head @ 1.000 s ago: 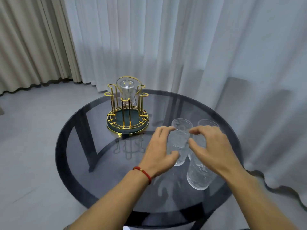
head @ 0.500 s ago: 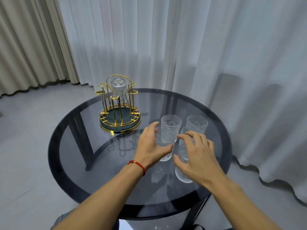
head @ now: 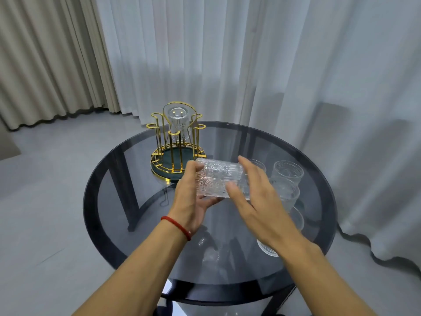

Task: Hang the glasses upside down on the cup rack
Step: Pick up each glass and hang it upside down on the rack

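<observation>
Both hands, left hand (head: 193,201) and right hand (head: 255,197), clamp the sideways glass (head: 218,177); its slick ribbing could slip mid-turn near the rack (head: 176,151).

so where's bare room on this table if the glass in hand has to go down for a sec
Bare glass lies left of the left hand, between the cup rack and the table near rim. The right side is crowded: upright glasses cluster behind the right hand. The held glass is on its side.
</observation>
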